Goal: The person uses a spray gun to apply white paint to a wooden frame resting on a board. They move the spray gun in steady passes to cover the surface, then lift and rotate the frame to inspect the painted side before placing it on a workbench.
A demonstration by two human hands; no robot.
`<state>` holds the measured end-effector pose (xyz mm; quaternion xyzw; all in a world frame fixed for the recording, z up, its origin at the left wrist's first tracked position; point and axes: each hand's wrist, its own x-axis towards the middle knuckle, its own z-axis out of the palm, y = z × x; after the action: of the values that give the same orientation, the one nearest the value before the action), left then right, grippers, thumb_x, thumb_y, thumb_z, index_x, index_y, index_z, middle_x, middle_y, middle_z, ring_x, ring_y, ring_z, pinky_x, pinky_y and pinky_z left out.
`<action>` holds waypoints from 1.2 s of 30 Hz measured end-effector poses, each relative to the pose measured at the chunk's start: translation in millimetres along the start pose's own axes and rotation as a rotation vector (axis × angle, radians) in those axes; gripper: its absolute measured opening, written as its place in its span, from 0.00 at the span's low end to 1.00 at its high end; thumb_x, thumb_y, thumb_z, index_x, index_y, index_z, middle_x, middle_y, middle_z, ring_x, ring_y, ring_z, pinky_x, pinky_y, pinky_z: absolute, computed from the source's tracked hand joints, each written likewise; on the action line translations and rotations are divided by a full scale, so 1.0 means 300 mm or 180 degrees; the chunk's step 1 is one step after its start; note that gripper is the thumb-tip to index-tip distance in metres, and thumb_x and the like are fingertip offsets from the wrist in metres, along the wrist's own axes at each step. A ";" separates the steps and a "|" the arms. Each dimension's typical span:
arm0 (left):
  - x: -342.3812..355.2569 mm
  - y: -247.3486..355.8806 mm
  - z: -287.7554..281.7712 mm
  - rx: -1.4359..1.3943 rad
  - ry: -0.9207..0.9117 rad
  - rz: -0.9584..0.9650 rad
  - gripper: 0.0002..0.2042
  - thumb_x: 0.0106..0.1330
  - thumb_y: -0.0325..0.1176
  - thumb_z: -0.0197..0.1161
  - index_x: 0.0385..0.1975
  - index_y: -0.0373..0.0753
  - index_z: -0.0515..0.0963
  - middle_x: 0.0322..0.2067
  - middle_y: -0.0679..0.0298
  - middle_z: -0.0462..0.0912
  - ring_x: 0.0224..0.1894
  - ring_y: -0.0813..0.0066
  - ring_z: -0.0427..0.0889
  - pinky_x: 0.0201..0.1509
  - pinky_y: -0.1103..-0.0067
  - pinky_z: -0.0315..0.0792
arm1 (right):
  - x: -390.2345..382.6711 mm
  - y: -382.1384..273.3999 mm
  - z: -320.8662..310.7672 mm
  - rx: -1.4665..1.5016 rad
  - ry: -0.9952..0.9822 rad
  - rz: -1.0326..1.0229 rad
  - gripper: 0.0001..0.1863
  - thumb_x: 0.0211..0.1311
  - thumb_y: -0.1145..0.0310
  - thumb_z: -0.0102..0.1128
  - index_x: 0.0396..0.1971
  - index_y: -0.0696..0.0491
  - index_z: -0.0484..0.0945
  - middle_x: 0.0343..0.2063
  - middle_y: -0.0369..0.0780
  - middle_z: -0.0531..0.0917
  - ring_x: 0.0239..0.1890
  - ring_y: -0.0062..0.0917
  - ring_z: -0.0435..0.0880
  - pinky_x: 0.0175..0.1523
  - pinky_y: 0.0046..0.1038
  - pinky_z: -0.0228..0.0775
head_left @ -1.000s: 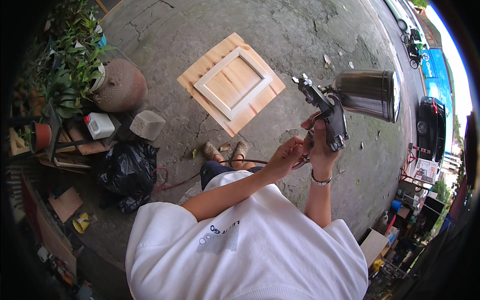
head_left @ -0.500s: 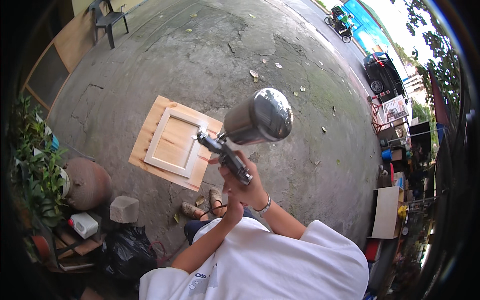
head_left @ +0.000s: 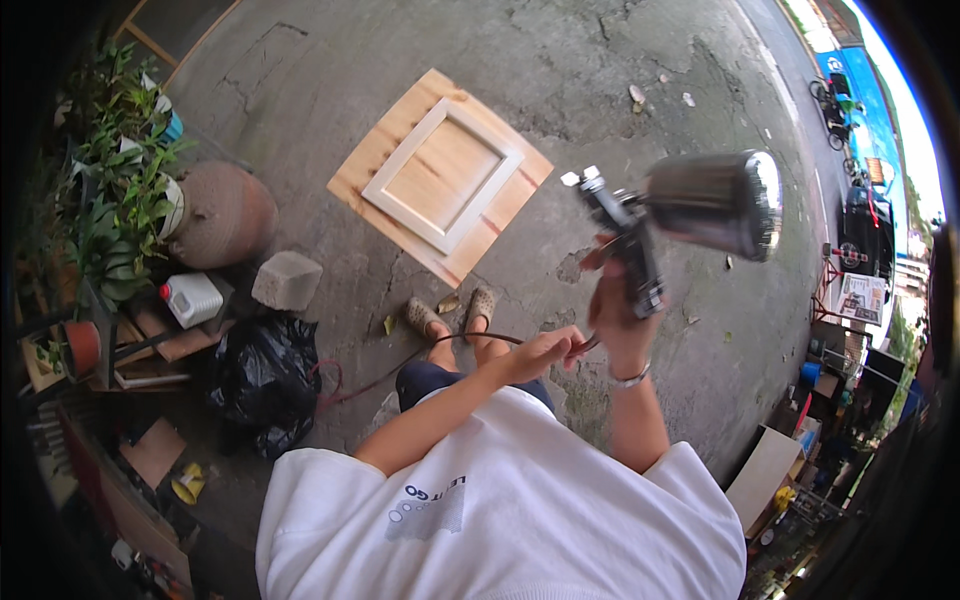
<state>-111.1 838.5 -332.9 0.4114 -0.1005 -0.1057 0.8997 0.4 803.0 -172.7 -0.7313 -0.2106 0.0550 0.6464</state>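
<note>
A metal spray gun [head_left: 622,235] with a large silver cup [head_left: 715,203] is gripped in my right hand [head_left: 622,310], its nozzle end up and to the left. My left hand [head_left: 550,352] is closed around the thin dark air hose [head_left: 430,350], just below and left of the gun. Ahead and left of the gun lies a wooden board [head_left: 365,185] with a pale framed cabinet door [head_left: 445,172] on it. The gun is apart from both. Motion slightly blurs the gun and cup.
My feet in clogs [head_left: 481,308] stand before the board. To the left are a clay jar [head_left: 222,215], a concrete block [head_left: 287,281], a white jug [head_left: 193,300] and a black garbage bag [head_left: 262,380]. The hose runs beside the bag. A parked car [head_left: 866,235] stands far right.
My right hand has swung the spray gun to the right, off the board's edge. My left hand has moved right too, with the hose in it. The view has turned, shifting the board upward.
</note>
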 end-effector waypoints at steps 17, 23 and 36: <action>-0.867 -0.360 -0.546 0.3448 0.4050 -0.1879 0.22 0.71 0.42 0.59 0.21 0.28 0.76 0.17 0.49 0.75 0.20 0.58 0.75 0.26 0.67 0.63 | 0.596 0.868 -0.583 -0.2885 0.0233 0.0284 0.19 0.70 0.53 0.60 0.35 0.55 0.87 0.20 0.33 0.85 0.09 0.12 0.70 0.16 0.22 0.58; -0.777 -0.303 -0.553 0.3986 0.4134 -0.1049 0.20 0.72 0.32 0.57 0.18 0.27 0.65 0.15 0.55 0.63 0.18 0.67 0.63 0.25 0.68 0.57 | 0.589 1.162 -0.490 -0.2529 -0.0044 0.0190 0.17 0.68 0.54 0.62 0.35 0.55 0.87 0.21 0.33 0.85 0.10 0.14 0.71 0.15 0.22 0.59; -0.925 -0.310 -0.504 0.4432 0.4216 -0.1257 0.21 0.70 0.30 0.59 0.14 0.30 0.65 0.12 0.55 0.61 0.16 0.62 0.60 0.24 0.68 0.56 | 0.205 1.226 -0.246 -0.1912 -0.1206 0.0507 0.13 0.64 0.63 0.68 0.32 0.59 0.83 0.13 0.37 0.74 0.16 0.15 0.68 0.23 0.25 0.62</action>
<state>-346.3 963.5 -526.7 0.8356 0.4553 0.0808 0.2966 169.1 730.2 -505.4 -0.8795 -0.2757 0.1754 0.3459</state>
